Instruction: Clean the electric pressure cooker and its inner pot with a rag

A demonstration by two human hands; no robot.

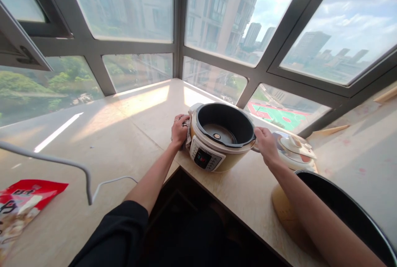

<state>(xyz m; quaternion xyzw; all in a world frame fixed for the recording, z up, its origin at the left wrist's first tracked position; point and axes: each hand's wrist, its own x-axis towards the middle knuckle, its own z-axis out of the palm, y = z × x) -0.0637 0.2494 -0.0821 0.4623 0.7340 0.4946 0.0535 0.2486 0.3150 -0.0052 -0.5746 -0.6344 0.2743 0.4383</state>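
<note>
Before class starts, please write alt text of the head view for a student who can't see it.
A person's left hand, with a cloth, and right hand hold either side of a lidless electric cooker at a pale counter by windows. To its right are a lid and dark-lined pot; a red packet lies far left.

A squat, round electric cooker (223, 147) sits just right of the frame's centre with its mouth upward, pale cream and gold outside, its open top showing a deep black interior (228, 119) with a small round metal piece (216, 136) on the floor. Its control panel (206, 157), with a dark display showing red and greenish marks, faces the bottom of the frame. A patterned cloth (188, 126) is bunched against the cooker's left-hand side.
</note>
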